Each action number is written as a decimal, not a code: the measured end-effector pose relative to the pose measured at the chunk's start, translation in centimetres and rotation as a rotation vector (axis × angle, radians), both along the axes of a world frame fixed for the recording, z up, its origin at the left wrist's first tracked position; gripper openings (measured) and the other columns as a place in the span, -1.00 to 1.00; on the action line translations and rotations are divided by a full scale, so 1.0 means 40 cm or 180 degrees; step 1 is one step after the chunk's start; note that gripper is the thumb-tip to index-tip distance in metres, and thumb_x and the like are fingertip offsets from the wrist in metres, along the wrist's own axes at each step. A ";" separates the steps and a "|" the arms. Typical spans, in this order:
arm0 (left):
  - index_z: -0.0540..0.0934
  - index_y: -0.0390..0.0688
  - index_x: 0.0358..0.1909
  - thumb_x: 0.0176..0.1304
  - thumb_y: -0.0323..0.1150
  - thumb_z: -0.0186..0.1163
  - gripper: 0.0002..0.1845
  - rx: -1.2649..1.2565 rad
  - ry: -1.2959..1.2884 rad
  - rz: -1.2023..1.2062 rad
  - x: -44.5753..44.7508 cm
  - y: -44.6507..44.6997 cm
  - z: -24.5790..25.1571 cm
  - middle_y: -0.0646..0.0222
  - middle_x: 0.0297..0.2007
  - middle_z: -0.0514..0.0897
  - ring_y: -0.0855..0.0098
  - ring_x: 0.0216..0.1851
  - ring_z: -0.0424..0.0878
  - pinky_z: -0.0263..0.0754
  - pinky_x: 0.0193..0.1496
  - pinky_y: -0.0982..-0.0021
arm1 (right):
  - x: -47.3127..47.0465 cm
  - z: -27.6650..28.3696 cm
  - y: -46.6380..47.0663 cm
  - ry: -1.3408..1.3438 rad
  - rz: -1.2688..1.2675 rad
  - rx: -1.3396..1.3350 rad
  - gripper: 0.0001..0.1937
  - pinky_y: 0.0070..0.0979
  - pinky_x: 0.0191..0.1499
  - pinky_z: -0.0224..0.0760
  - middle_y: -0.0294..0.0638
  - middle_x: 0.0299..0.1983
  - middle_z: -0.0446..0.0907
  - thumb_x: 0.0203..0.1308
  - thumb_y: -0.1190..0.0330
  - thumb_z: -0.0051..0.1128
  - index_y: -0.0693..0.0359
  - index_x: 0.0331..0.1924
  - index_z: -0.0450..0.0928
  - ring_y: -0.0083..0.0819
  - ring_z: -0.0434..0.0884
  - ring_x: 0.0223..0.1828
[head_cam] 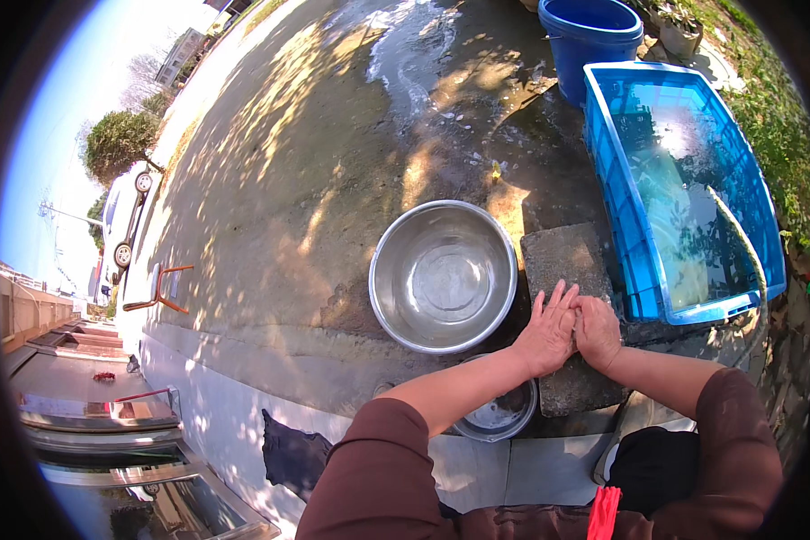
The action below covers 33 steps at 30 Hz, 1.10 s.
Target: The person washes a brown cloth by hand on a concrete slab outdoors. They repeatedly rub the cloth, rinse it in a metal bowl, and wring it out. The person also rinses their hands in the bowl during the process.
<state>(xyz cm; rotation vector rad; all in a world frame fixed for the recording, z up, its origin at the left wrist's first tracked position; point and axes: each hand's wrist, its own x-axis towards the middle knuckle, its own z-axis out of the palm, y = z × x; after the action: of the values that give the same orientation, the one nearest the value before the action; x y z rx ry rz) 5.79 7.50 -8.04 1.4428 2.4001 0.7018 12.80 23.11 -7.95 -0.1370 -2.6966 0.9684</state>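
Note:
My left hand (550,331) and my right hand (595,332) touch each other above a rough stone block (567,253). The left hand's fingers are stretched out, and nothing shows in it. The right hand is curled against the left one's fingers; whether it holds anything is hidden. Left of the block sits a large stainless steel basin (445,277) with a bare inside. A smaller metal basin (499,422), partly under my left forearm, has cloudy liquid in it. To the right a blue plastic crate (638,196) is full of water, with a pale submerged thing and a hose (742,233) over its rim.
A blue bucket (594,40) stands behind the crate, near a potted plant (680,30). Wet, foamy ground (412,61) lies ahead. At the left are a dark cloth (293,452), a chair with orange legs (158,287) and a parked white car (125,209). Plants border the right side.

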 end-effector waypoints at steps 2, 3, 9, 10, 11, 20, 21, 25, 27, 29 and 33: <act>0.34 -0.33 0.37 0.44 -0.17 0.11 -0.41 -0.0126 0.0367 0.0284 -0.094 0.057 -0.052 -0.10 0.66 0.01 -0.21 0.68 -0.11 -0.25 0.62 -0.39 | -0.130 -0.062 0.041 -0.0137 -0.0589 0.0141 -0.87 -0.01 0.04 0.44 -0.06 -0.13 0.70 0.43 0.37 0.06 0.15 -0.06 0.58 0.03 0.64 -0.03; 0.33 -0.30 0.39 0.50 -0.14 0.02 -0.43 -0.0250 0.0298 0.0619 -0.135 0.096 -0.076 -0.10 0.67 -0.01 -0.23 0.68 -0.12 -0.27 0.62 -0.39 | -0.198 -0.092 0.062 0.0201 -0.0870 0.0348 -0.86 -0.01 0.07 0.43 -0.07 -0.14 0.71 0.43 0.35 0.07 0.15 -0.06 0.60 0.03 0.65 -0.04; 0.22 -0.26 0.58 0.52 -0.06 0.02 -0.27 -0.0779 -0.0250 0.0963 -0.138 0.132 -0.042 -0.04 0.68 -0.03 -0.22 0.69 -0.18 -0.22 0.62 -0.39 | -0.221 -0.086 0.092 -0.0332 -0.0887 -0.0379 -0.79 0.01 0.10 0.52 0.03 -0.10 0.74 0.48 0.29 0.06 0.20 -0.01 0.63 0.10 0.68 0.02; 0.20 -0.29 0.57 0.49 -0.08 0.07 -0.25 -0.0760 -0.0182 0.0629 -0.100 0.100 -0.014 -0.04 0.68 -0.03 -0.22 0.69 -0.17 -0.21 0.62 -0.39 | -0.165 -0.054 0.073 0.0001 -0.0646 -0.0323 -0.80 -0.02 0.08 0.51 0.02 -0.10 0.73 0.47 0.29 0.09 0.20 -0.02 0.63 0.10 0.66 -0.01; 0.17 -0.32 0.56 0.46 -0.10 0.13 -0.22 -0.0297 -0.0006 0.0421 -0.045 0.057 0.011 -0.04 0.67 -0.02 -0.22 0.69 -0.16 -0.20 0.61 -0.39 | -0.094 -0.022 0.051 0.0395 -0.0325 -0.0174 -0.83 -0.03 0.04 0.47 -0.02 -0.15 0.69 0.45 0.31 0.12 0.20 -0.05 0.61 0.06 0.64 -0.06; 0.15 -0.23 0.59 0.51 -0.08 0.05 -0.26 -0.0501 0.0166 0.0605 -0.130 0.091 -0.091 0.00 0.69 -0.07 -0.20 0.69 -0.18 -0.28 0.63 -0.37 | -0.212 -0.104 0.064 0.0079 -0.0865 0.0313 -0.77 0.01 0.05 0.46 -0.01 -0.17 0.73 0.52 0.24 -0.01 0.17 -0.12 0.63 0.08 0.67 -0.06; 0.15 -0.22 0.59 0.54 -0.06 0.00 -0.28 -0.0377 0.0183 0.0918 -0.163 0.124 -0.105 -0.01 0.69 -0.08 -0.21 0.69 -0.19 -0.29 0.63 -0.38 | -0.255 -0.124 0.082 -0.0208 -0.0968 0.0225 -0.77 0.01 0.05 0.46 -0.01 -0.18 0.73 0.52 0.24 -0.01 0.16 -0.11 0.63 0.07 0.67 -0.06; 0.20 -0.25 0.54 0.55 -0.06 -0.03 -0.32 -0.0664 -0.0020 0.1047 -0.143 0.136 -0.063 -0.06 0.68 -0.08 -0.27 0.68 -0.18 -0.24 0.60 -0.45 | -0.228 -0.091 0.082 -0.0506 -0.1046 -0.0049 -0.79 -0.03 0.06 0.46 -0.04 -0.17 0.74 0.51 0.24 0.02 0.15 -0.09 0.65 0.05 0.68 -0.03; 0.21 -0.33 0.52 0.51 -0.11 0.05 -0.30 -0.0502 -0.0194 0.0589 -0.057 0.076 -0.006 -0.10 0.67 -0.04 -0.30 0.67 -0.17 -0.19 0.60 -0.41 | -0.121 -0.017 0.050 -0.0190 -0.0651 -0.0140 -0.80 -0.04 0.04 0.45 -0.06 -0.14 0.72 0.51 0.24 0.03 0.13 -0.06 0.63 0.03 0.67 -0.03; 0.20 -0.46 0.47 0.40 -0.17 0.18 -0.23 -0.0342 -0.0041 0.0110 0.064 -0.008 0.038 -0.17 0.65 -0.02 -0.29 0.68 -0.18 -0.20 0.62 -0.37 | 0.024 0.044 -0.003 -0.0173 -0.0078 -0.0123 -0.85 -0.01 0.02 0.38 -0.04 -0.15 0.65 0.46 0.30 0.06 0.16 -0.08 0.60 0.04 0.58 -0.05; 0.13 -0.33 0.56 0.41 -0.16 0.19 -0.19 -0.0059 -0.0062 -0.0039 0.048 -0.031 -0.003 -0.05 0.67 -0.04 -0.17 0.70 -0.16 -0.21 0.66 -0.25 | 0.029 0.020 -0.027 -0.0297 -0.0111 0.0031 -0.83 0.02 0.00 0.39 -0.01 -0.16 0.65 0.50 0.28 -0.01 0.15 -0.11 0.57 0.06 0.60 -0.08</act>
<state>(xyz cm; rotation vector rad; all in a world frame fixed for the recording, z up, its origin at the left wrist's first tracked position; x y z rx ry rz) 7.69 6.27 -8.15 1.4357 2.3748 0.6856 13.97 22.03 -7.15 -0.2319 -2.7732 0.9612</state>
